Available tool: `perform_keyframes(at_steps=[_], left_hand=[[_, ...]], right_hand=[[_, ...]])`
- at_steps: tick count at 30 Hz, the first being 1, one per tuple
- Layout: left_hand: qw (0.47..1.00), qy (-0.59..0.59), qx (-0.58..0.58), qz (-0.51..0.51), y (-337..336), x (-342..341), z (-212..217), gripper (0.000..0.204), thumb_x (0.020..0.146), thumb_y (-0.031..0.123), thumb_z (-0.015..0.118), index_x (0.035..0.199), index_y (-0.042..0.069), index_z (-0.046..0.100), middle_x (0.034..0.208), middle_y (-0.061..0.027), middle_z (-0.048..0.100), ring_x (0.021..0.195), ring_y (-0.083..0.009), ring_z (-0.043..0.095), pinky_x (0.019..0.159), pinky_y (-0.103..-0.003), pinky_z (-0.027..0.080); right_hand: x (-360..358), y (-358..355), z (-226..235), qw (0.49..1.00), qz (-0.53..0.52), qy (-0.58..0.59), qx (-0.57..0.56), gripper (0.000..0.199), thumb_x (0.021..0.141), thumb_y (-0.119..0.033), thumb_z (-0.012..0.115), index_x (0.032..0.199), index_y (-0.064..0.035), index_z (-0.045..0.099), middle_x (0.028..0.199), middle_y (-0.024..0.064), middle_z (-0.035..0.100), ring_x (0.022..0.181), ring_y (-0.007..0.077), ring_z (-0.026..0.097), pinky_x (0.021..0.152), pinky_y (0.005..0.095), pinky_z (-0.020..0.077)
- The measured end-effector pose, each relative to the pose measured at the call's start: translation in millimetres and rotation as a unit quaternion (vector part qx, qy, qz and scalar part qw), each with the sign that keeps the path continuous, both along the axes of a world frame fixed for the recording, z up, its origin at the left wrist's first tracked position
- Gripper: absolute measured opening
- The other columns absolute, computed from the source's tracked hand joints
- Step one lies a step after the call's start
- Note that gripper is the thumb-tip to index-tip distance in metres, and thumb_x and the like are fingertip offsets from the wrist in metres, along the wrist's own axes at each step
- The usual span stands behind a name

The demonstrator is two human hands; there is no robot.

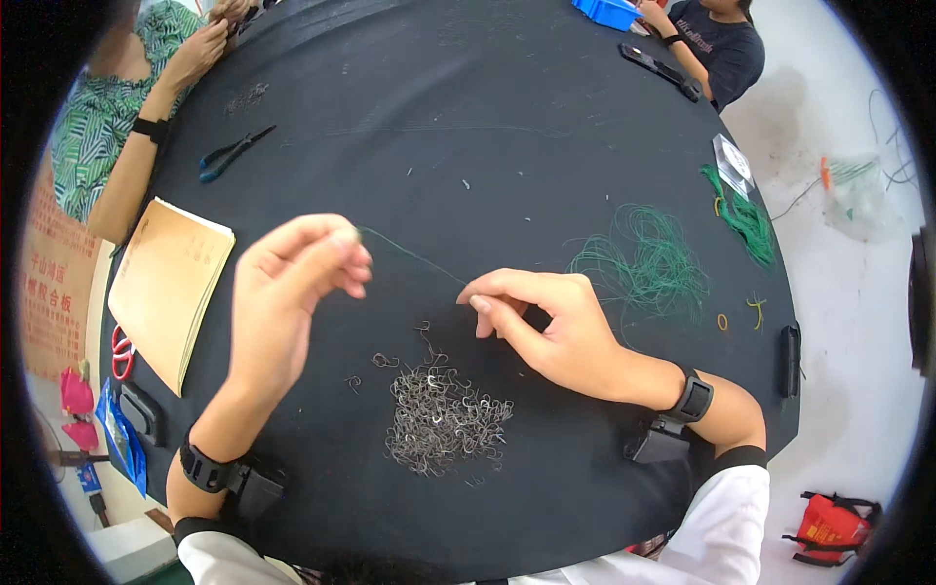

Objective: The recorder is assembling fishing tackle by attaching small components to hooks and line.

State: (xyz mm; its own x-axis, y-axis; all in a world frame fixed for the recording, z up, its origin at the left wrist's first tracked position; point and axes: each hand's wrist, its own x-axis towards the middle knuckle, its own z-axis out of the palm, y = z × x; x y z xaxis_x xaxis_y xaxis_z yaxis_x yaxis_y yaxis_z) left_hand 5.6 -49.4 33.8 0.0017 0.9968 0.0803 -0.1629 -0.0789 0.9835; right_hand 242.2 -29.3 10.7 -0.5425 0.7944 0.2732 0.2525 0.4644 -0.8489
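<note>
A thin green fishing line (pixel 414 255) stretches through the air between my hands above the black table. My left hand (pixel 288 292) is raised, and its thumb and forefinger pinch the line's left end. Whether a hook sits in that pinch is hidden. Lower down, my right hand (pixel 556 317) pinches the same line between thumb and forefinger. A heap of small dark fish hooks (pixel 444 424) lies just below and between the hands, with a few loose ones at its edge. Beyond my right hand spreads a loose tangle of green line (pixel 648 268).
Left are a tan paper pad (pixel 171 283), red-handled scissors (pixel 122 353) and blue-handled pliers (pixel 234 156). A green line bundle (pixel 746 224), a clear box (pixel 731 166) and a yellow rubber band (pixel 722 322) lie right. Two people sit across the table, near a blue tray (pixel 609 14).
</note>
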Motion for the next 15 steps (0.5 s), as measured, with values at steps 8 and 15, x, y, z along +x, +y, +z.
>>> perform_keyframes(at_steps=[8,15], left_hand=[[0.992,-0.084,0.017,0.09,3.3,-32.7,31.8,0.015,0.09,0.013,0.057,0.095,0.0,0.061,0.083,-0.0057,0.061,0.074,-0.0111,0.057,0.066,-0.024,0.046],[0.984,-0.101,-0.002,0.146,-7.0,-85.9,25.8,0.015,0.086,0.007,0.061,0.098,-0.003,0.061,0.087,-0.0083,0.063,0.079,-0.0144,0.06,0.067,-0.025,0.048]], right_hand=[[25.9,16.7,3.7,0.997,-0.072,-0.032,-0.019,0.014,0.088,-0.011,0.056,0.093,-0.0017,0.065,0.069,0.0066,0.066,0.058,0.0093,0.062,0.054,0.0256,0.0472],[88.9,23.0,-0.1,0.985,-0.128,-0.119,-0.001,0.011,0.086,-0.006,0.057,0.089,0.0009,0.064,0.073,0.0067,0.067,0.068,0.0107,0.065,0.062,0.0238,0.0501]])
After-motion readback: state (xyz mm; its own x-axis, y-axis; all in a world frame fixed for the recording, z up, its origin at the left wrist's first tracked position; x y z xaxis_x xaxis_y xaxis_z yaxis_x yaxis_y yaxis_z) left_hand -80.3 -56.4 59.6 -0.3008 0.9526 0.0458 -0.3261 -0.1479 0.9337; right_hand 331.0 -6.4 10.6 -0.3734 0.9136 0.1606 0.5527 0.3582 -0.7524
